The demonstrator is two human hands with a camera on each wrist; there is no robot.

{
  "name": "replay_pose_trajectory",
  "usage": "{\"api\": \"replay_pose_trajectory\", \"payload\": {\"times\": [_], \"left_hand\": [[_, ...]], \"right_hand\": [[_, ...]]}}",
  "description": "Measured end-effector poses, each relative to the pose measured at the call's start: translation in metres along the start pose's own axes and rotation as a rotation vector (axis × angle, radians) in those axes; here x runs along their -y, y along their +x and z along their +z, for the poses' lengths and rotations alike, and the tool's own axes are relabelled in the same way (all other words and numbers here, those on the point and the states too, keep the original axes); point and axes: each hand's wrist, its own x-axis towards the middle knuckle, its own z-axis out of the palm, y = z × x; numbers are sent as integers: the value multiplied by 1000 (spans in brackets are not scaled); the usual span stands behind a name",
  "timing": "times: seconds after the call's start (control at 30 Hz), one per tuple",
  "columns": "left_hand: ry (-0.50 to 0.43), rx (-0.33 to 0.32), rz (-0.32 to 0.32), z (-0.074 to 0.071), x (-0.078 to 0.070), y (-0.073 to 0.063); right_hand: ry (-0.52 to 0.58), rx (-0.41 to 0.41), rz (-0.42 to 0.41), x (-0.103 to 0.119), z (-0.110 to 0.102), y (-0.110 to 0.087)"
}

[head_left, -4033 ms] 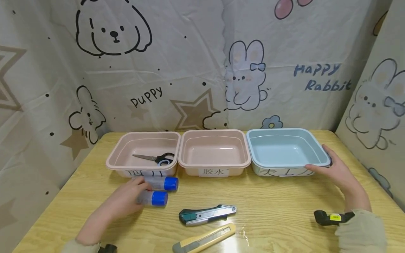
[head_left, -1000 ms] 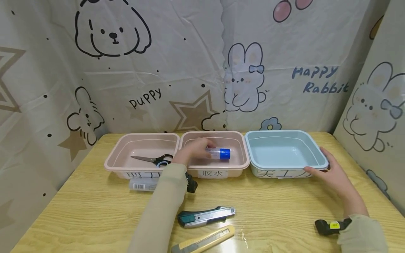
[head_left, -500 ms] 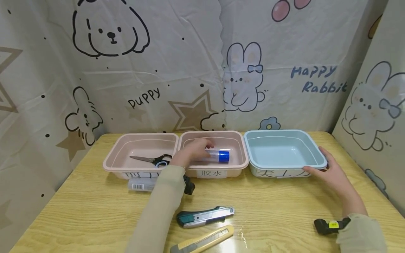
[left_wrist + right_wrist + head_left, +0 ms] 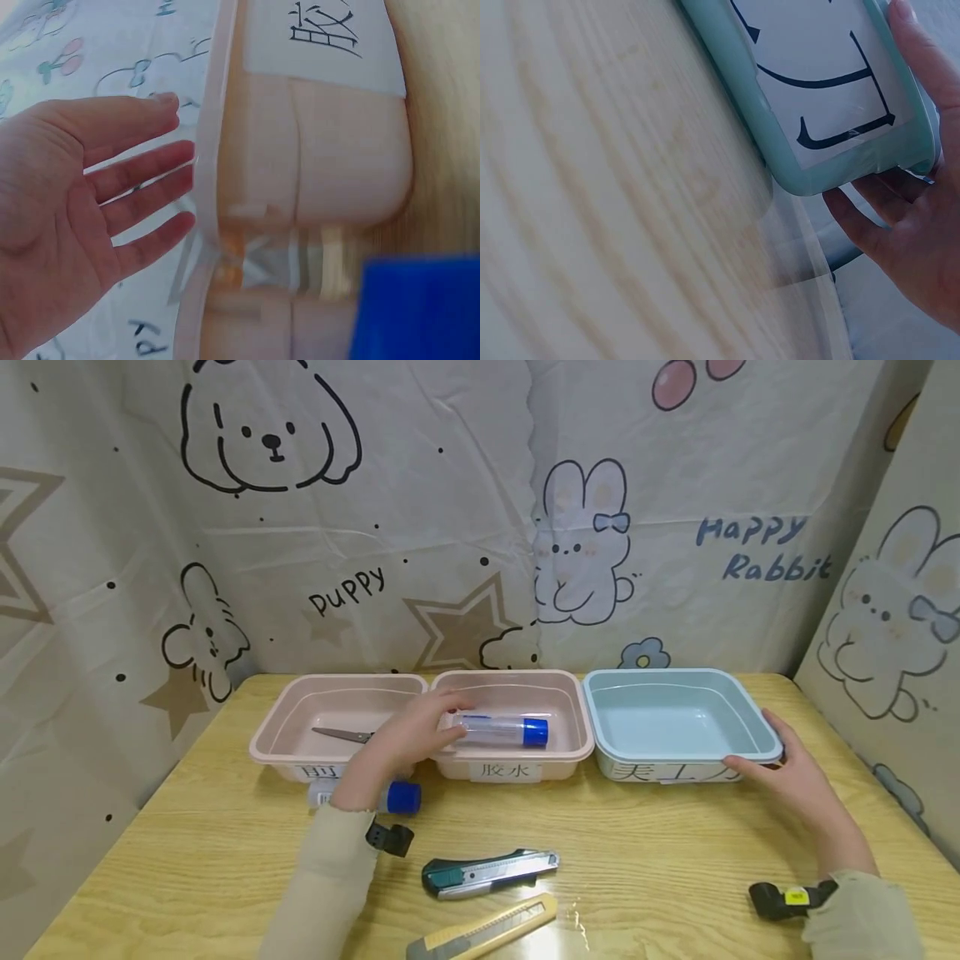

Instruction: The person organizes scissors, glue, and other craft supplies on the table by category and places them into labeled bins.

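Observation:
My left hand [image 4: 408,731] hovers over the near left corner of the middle pink bin [image 4: 517,753], fingers extended and holding nothing. Inside that bin lies a clear glue stick [image 4: 495,729] with a blue cap, just right of the fingertips. A second glue stick [image 4: 403,797] lies on the table beneath my left wrist, partly covered; its blue cap [image 4: 420,315] fills a corner of the left wrist view. My right hand [image 4: 787,768] grips the light-blue bin [image 4: 667,718] by its near right corner, thumb on the front rim and fingers around the side [image 4: 922,225].
Scissors [image 4: 341,735], partly hidden by my left hand, lie in the left pink bin [image 4: 273,750]. Nearer on the wooden table are a green-and-black utility knife [image 4: 491,872] and a yellow utility knife [image 4: 483,931]. A patterned cloth [image 4: 450,527] hangs behind the bins.
My left hand took a glue stick from the table into the middle bin, released it and drew back left. The right hand keeps its hold on the light-blue bin.

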Motion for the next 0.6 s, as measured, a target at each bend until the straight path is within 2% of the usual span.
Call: {"api": "replay_pose_trajectory", "payload": {"times": [0.1, 0.2, 0.4, 0.6], "left_hand": [[16, -49, -16, -4, 0, -18], [64, -91, 7, -5, 2, -32], [144, -171, 17, -5, 14, -61], [186, -202, 12, -4, 25, -87]], "right_hand": [[2, -1, -3, 0, -1, -1], [0, -3, -7, 0, -1, -1], [4, 8, -8, 0, -1, 0], [15, 11, -7, 1, -2, -1]]}}
